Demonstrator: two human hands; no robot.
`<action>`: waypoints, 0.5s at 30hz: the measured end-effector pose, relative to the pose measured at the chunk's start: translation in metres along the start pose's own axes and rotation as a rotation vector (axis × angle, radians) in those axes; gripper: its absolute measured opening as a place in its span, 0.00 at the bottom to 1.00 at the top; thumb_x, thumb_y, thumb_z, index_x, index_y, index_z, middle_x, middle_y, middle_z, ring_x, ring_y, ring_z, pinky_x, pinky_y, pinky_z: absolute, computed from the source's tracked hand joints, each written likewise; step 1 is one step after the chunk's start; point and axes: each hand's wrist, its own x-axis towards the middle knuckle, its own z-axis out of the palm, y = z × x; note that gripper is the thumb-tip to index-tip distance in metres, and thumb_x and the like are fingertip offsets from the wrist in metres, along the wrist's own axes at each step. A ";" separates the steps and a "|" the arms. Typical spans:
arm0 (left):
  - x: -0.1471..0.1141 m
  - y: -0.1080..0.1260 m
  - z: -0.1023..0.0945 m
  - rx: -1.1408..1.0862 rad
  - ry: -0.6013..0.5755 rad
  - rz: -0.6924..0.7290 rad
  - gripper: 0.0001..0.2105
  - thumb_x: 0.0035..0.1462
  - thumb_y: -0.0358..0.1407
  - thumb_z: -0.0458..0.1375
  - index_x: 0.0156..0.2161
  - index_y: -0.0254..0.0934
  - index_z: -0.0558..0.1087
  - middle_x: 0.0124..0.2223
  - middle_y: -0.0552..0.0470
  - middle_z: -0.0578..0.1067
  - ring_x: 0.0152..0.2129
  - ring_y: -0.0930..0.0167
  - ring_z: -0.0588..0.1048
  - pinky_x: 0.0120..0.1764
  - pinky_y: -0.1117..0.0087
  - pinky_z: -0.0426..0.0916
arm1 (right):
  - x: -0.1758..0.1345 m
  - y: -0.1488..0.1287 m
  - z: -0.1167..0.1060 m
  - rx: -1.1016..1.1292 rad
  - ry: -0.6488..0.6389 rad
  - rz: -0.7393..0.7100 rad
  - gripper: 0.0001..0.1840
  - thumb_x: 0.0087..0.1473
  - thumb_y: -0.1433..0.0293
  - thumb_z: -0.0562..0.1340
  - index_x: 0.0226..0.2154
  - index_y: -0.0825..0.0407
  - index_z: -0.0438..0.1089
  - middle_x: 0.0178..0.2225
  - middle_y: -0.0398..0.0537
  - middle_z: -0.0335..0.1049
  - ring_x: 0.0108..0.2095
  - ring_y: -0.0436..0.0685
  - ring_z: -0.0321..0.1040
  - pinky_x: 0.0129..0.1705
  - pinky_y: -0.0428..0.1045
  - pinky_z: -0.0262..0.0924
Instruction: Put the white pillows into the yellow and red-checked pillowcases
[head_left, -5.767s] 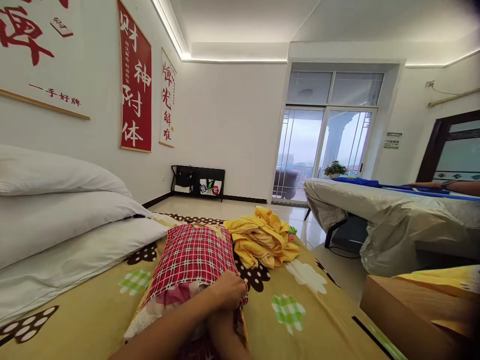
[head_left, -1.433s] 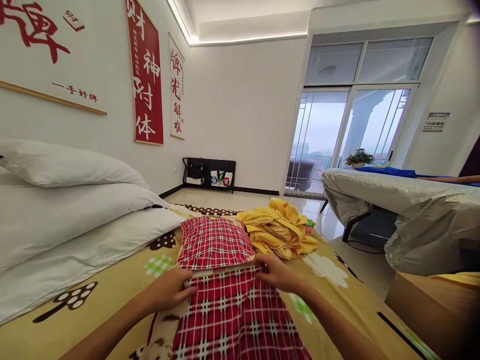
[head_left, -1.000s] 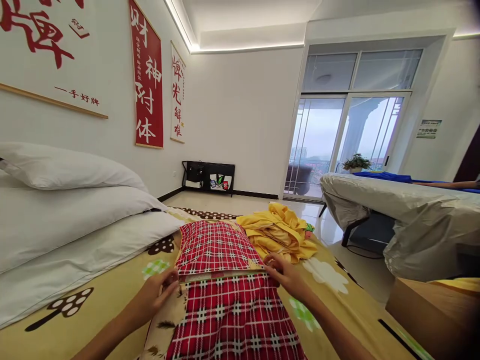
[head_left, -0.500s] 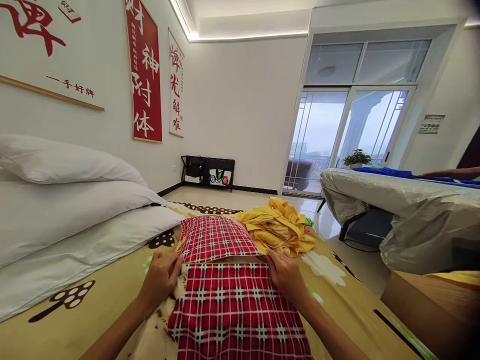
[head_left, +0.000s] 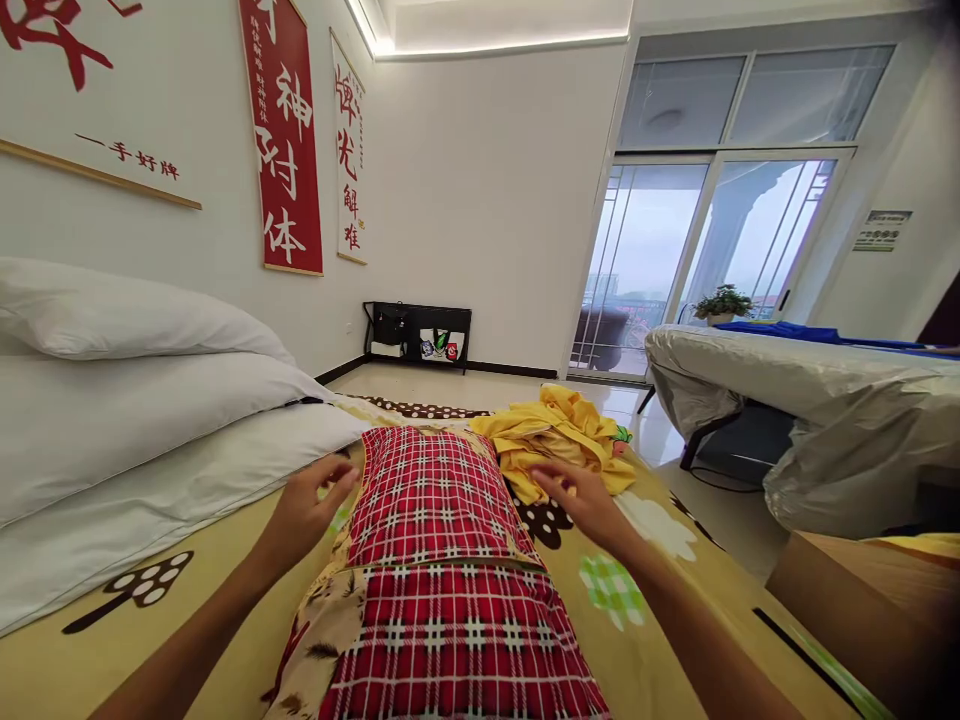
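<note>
A red plaid pillowcase lies lengthwise on the bed in front of me, with a beige patterned side showing at the left. One of its plaid panels meets the other along a seam-like opening across the middle, now nearly closed. My left hand hovers beside its left edge, fingers apart and holding nothing. On the other side, my right hand is off the fabric too, fingers spread, close to a crumpled yellow cloth. Whether a pillow fills the case is hidden.
White pillows are stacked on the left of the bed. A cardboard box stands at the lower right. Beyond it is a plastic-covered table bearing blue cloth and a potted plant.
Both hands have let go of the pillowcase's opening edge and moved up and outward. The gap between its panels has narrowed, and the front panel lies further forward.
</note>
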 end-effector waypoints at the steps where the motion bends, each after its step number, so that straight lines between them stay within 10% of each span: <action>1: 0.008 0.011 0.006 0.005 0.039 0.028 0.19 0.61 0.49 0.47 0.39 0.37 0.72 0.38 0.49 0.77 0.36 0.66 0.73 0.40 0.67 0.66 | 0.008 -0.006 0.007 -0.022 0.085 -0.019 0.23 0.58 0.52 0.54 0.42 0.51 0.73 0.43 0.51 0.75 0.42 0.60 0.70 0.45 0.54 0.63; 4: 0.008 0.013 0.060 0.151 -0.033 0.105 0.24 0.64 0.48 0.43 0.58 0.35 0.64 0.58 0.42 0.68 0.55 0.62 0.66 0.56 0.57 0.59 | 0.008 -0.010 0.067 -0.130 0.127 -0.028 0.27 0.61 0.54 0.51 0.52 0.52 0.68 0.53 0.54 0.68 0.54 0.62 0.63 0.56 0.59 0.55; 9: -0.046 -0.037 0.149 0.422 -0.267 0.150 0.24 0.66 0.45 0.40 0.64 0.42 0.55 0.66 0.46 0.58 0.63 0.64 0.55 0.60 0.54 0.51 | -0.039 0.013 0.165 -0.262 -0.181 0.106 0.31 0.63 0.52 0.43 0.64 0.45 0.52 0.66 0.47 0.46 0.66 0.60 0.43 0.63 0.61 0.42; 15: -0.056 -0.092 0.110 0.292 -0.140 -0.082 0.25 0.62 0.48 0.44 0.60 0.43 0.63 0.64 0.45 0.62 0.60 0.59 0.59 0.59 0.51 0.54 | -0.062 0.073 0.143 -0.103 -0.144 0.240 0.33 0.58 0.48 0.44 0.61 0.43 0.58 0.63 0.46 0.54 0.63 0.63 0.49 0.63 0.63 0.44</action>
